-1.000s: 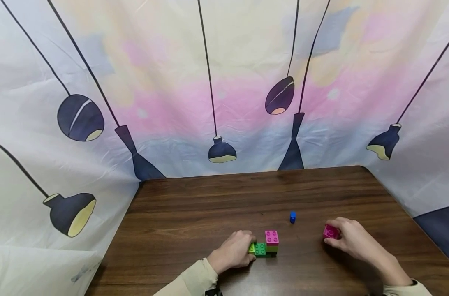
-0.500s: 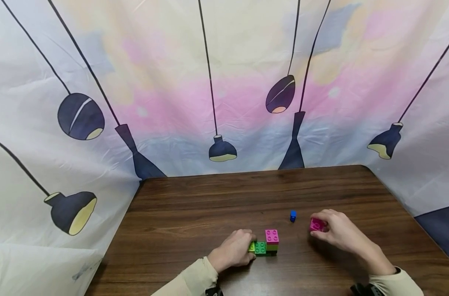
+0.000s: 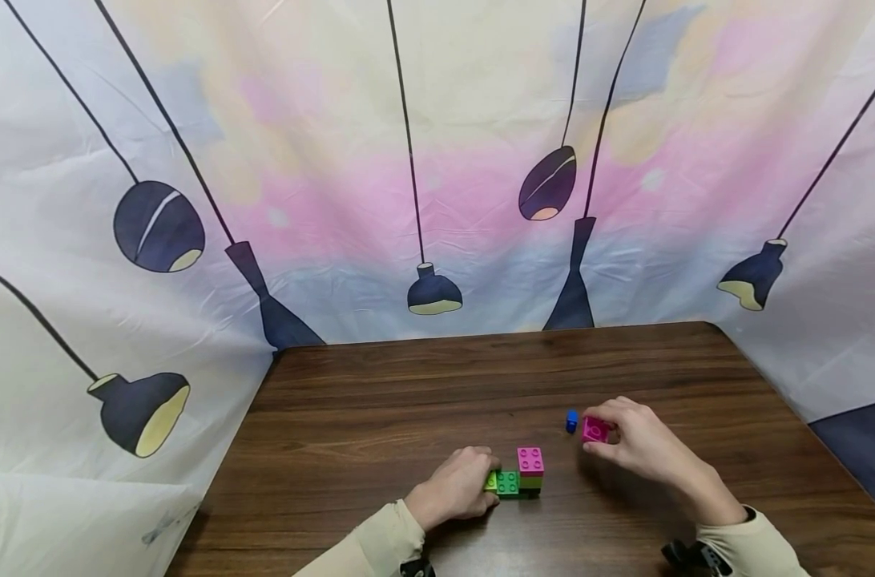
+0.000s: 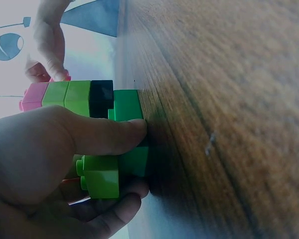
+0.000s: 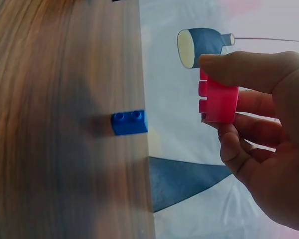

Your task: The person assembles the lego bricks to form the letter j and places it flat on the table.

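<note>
Near the front of the table, my left hand [image 3: 455, 485] holds the left end of a toy-brick assembly [image 3: 507, 483]. Its thumb lies along the green base brick [image 4: 127, 104], and its fingers come round the other side. A lime brick [image 4: 102, 177] sits at the held end. At the other end rises a stack of a black brick [image 4: 101, 98], lime bricks [image 4: 67, 94] and a pink brick [image 3: 530, 461] on top. My right hand [image 3: 643, 437] pinches a magenta brick [image 5: 222, 102] above the table. That brick is upside down, studs facing the tabletop.
A small blue brick [image 3: 571, 421] lies on the wooden table [image 3: 409, 393], just left of the magenta brick in the head view. A cloth backdrop [image 3: 336, 160] printed with lamps hangs behind the table and along its sides.
My right hand has moved left and slightly away from me with the magenta brick, coming close to the blue brick. The left hand and the assembly have stayed in place.
</note>
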Demonstrator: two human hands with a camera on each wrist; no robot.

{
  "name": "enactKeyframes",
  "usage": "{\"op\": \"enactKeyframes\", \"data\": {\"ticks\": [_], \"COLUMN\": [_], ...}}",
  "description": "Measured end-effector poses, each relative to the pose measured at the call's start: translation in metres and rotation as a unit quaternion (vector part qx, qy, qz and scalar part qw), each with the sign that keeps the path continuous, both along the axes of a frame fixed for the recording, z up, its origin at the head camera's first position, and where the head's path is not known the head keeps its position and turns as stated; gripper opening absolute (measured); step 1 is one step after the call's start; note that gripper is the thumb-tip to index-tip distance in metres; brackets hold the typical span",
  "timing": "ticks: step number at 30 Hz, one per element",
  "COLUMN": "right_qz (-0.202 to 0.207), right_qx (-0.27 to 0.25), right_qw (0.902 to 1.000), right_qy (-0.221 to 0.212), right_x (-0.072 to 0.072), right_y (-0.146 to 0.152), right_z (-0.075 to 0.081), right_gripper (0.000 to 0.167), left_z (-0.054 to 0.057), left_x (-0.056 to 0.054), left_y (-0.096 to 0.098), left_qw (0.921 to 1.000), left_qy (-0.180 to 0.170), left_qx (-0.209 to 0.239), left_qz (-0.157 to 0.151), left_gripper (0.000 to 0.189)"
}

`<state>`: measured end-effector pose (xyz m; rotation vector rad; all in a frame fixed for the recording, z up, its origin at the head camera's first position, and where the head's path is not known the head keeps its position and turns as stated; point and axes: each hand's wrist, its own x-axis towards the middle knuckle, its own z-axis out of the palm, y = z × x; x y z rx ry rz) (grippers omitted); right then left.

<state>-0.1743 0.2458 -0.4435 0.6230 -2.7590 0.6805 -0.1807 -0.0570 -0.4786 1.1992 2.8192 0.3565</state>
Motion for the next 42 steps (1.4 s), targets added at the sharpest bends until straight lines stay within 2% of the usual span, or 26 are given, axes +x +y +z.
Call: {"op": "enactKeyframes", "data": {"ticks": [13,21,33,42], "right_qz": [0.046,0.078,0.115,0.146], "right_qx": [-0.023,-0.044,-0.105,-0.129], "right_qw": [0.9974,0.9924,0.9848,0.9763], "right_qy": [0.050,0.085,0.077,0.094], "right_x": [-0.003,-0.004,-0.005,-0.005], "right_y": [-0.020,-0.027,-0.036,-0.041], "right_z": [0.006,0.008,0.012,0.010], "right_gripper": [0.036,0.038,0.041,0.042], "left_z": [-0.001,-0.001,0.001,0.000], "left_x": [-0.001,-0.001,0.000,0.000], "left_y": [0.000,-0.001,0.000,0.000], "left_qw": [1.0000,0.9999,1.0000,1.0000], "left_qy": [-0.005,0.013,-0.003,-0.004], "left_qx": [-0.003,-0.007,-0.007,-0.004], "left_qz": [0.001,-0.003,0.003,0.003], "left_gripper": [0.020,0.020,0.021,0.021]}}
